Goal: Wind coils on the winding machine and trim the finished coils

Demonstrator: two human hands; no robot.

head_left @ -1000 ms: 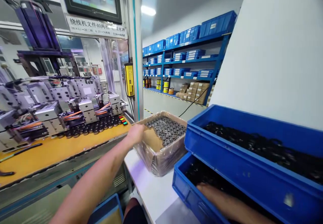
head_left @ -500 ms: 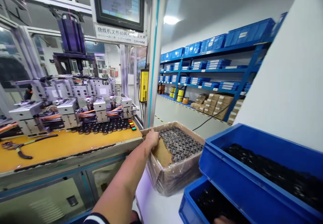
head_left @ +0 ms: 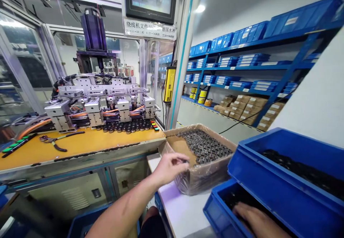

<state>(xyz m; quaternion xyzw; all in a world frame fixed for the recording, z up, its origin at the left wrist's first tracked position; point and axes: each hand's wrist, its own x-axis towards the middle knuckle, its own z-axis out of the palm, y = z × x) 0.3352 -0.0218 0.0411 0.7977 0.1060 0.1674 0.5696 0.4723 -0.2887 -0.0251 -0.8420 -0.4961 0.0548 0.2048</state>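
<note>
My left hand (head_left: 170, 168) is over the near left corner of a plastic-lined cardboard box (head_left: 209, 173), its fingers pinched on a small dark part (head_left: 184, 161) mostly covered by them. Rows of small round metal parts (head_left: 206, 145) fill much of the box; bare cardboard shows on its left side. My right hand (head_left: 254, 218) reaches into the lower blue bin (head_left: 219, 214), among black parts (head_left: 235, 197). Its fingertips are hidden there, so I cannot tell whether they grip anything.
An upper blue bin (head_left: 285, 180) with black parts overhangs the lower one. At left, a winding machine (head_left: 94, 111) stands over a yellow worktop (head_left: 102, 143) holding pliers (head_left: 57, 141) and a row of small black round parts (head_left: 126, 126). Blue shelving (head_left: 242, 69) stands behind.
My left hand has come out of the box's left side toward me, pinching a small dark part. More of my right hand shows in the lower bin. The view has shifted left.
</note>
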